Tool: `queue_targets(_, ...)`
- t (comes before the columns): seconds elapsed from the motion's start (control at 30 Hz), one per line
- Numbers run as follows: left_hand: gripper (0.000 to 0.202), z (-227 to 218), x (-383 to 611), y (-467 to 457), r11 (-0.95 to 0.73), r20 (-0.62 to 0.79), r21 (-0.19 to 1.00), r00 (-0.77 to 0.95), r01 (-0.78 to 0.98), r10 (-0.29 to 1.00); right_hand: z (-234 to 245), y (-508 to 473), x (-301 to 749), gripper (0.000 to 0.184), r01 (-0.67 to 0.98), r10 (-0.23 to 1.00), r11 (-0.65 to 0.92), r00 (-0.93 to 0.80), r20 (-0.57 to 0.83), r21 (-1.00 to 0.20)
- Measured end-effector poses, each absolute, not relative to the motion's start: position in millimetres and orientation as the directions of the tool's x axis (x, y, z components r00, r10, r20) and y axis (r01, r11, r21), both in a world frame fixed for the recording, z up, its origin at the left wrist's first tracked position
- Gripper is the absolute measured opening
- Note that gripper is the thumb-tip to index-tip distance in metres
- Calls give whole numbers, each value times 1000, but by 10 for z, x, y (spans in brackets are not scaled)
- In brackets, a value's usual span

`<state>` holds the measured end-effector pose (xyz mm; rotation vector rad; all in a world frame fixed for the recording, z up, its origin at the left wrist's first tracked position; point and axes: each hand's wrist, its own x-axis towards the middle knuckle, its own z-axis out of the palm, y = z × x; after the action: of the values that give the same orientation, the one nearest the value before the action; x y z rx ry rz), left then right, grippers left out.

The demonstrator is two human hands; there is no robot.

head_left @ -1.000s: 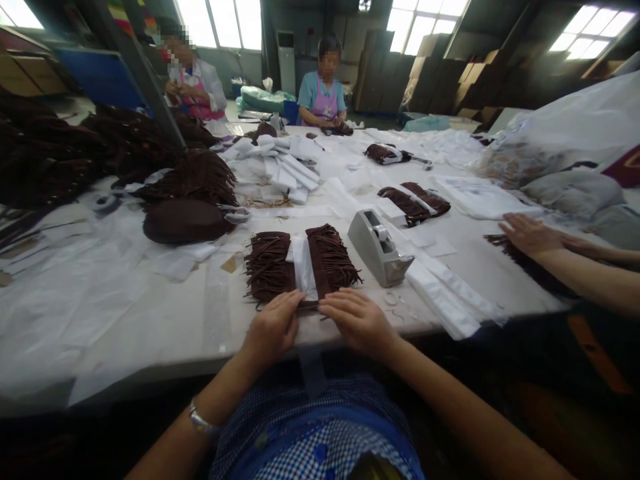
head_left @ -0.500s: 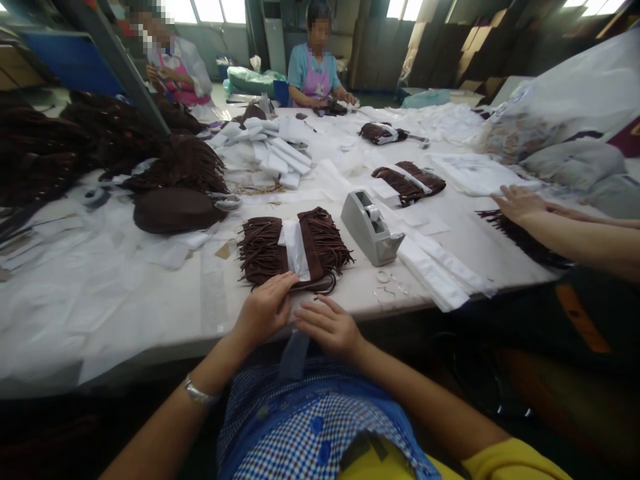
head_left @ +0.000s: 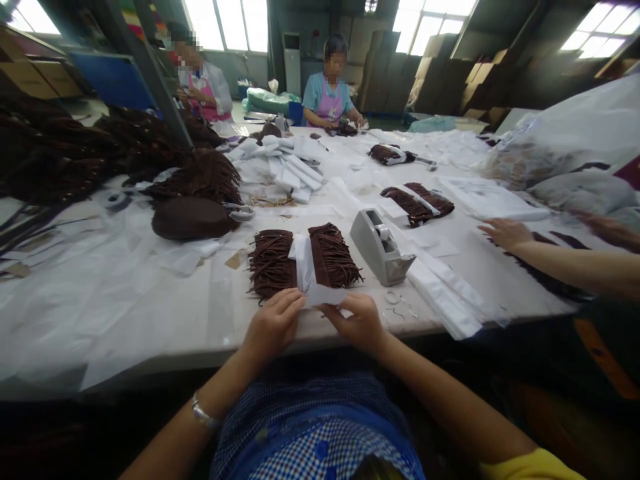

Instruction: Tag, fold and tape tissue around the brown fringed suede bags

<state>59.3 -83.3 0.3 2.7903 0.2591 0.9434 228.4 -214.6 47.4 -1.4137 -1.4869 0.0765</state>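
Note:
A dark brown fringed bag (head_left: 273, 263) lies in front of me at the table's edge, with a white paper strip (head_left: 323, 295) down its middle. The strip's near end is raised off the bag and spread sideways. My left hand (head_left: 274, 327) is closed at the left side of this end, fingertips at the bag's lower edge. At its right corner my right hand (head_left: 361, 325) pinches the paper between thumb and fingers. The undersides of both hands' grips are hidden.
A grey tape dispenser (head_left: 381, 248) stands right of the bag, beside long white paper strips (head_left: 445, 300). More fringed bags (head_left: 417, 203) lie farther back and left. A co-worker's hand (head_left: 507, 233) works at the right; two people stand across the table (head_left: 200, 320).
My right hand has risen from the table edge to the bag and now grips the strip's near end, which has been lifted. My left hand stays at the bag's lower edge. The view has tilted up.

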Motion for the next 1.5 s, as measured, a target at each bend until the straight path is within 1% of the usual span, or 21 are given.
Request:
queue_targets(0.03, 41, -3, 589, -854, -961, 588, 247, 770, 123, 250, 515, -2085, 2307, 13, 678, 775, 238, 299, 557, -695)
queue_targets(0.1, 43, -10, 586, -901, -930, 599, 325, 724, 172, 343, 590, -1937, 2365, 15, 612, 809, 144, 379, 449, -777)
queue_targets(0.17, 46, -6, 594, -951, -882, 594, 415, 668, 222, 447, 640, -1759, 2441, 17, 507, 838, 105, 418, 351, -856)
queue_targets(0.23, 51, 12, 617, -993, -840, 576, 473, 628, 266, 523, 652, -1570, 2534, 20, 425, 867, 77, 418, 271, -902)
queue_targets(0.3, 55, 36, 648, -1018, -819, 569, 487, 602, 302, 560, 621, -1395, 2637, 21, 431, 891, 37, 395, 225, -901)
queue_targets(0.4, 52, 64, 698, -1008, -811, 572, 467, 579, 352, 581, 522, -1199, 2776, 19, 523, 919, -9, 341, 200, -852)
queue_targets(0.5, 48, 78, 745, -957, -815, 580, 423, 572, 397, 580, 438, -1103, 2846, 17, 602, 939, -47, 300, 172, -797)
queue_targets(0.6, 42, 96, 791, -902, -824, 593, 380, 574, 420, 566, 416, -1062, 2858, 17, 669, 940, -101, 307, 150, -737)
queue_targets(0.63, 39, 107, 807, -889, -825, 598, 369, 570, 428, 563, 419, -1050, 2859, 21, 682, 938, -126, 318, 136, -721)
queue_targets(0.73, 34, 156, 854, -866, -812, 588, 336, 568, 477, 576, 429, -997, 2874, 43, 707, 938, -188, 335, 88, -682)
queue_targets(0.8, 32, 186, 887, -855, -800, 568, 314, 575, 511, 589, 429, -953, 2892, 51, 732, 941, -206, 331, 75, -650)
queue_targets(0.9, 28, 197, 939, -834, -791, 539, 281, 592, 544, 599, 424, -898, 2911, 52, 753, 937, -227, 341, 71, -618)
queue_targets(1.0, 26, 178, 979, -822, -787, 500, 250, 620, 564, 604, 418, -869, 2912, 52, 746, 930, -247, 362, 66, -619)
queue_targets(1.1, 25, 191, 999, -826, -795, 473, 194, 655, 575, 589, 410, -856, 2907, 61, 740, 926, -253, 372, 66, -624)
queue_targets(1.2, 24, 259, 1027, -815, -829, 478, 124, 700, 545, 531, 401, -838, 2906, 77, 739, 933, -241, 354, 58, -629)
queue_targets(1.3, 26, 304, 1078, -759, -901, 485, 52, 778, 432, 401, 393, -809, 2914, 90, 747, 936, -257, 351, 35, -614)
queue_targets(1.4, 35, 252, 1123, -671, -946, 408, 0, 864, 324, 296, 384, -776, 2937, 89, 750, 928, -284, 373, 26, -598)
queue_targets(1.5, 45, 155, 1136, -593, -952, 330, 7, 898, 306, 291, 374, -736, 2968, 81, 721, 920, -290, 391, 23, -629)
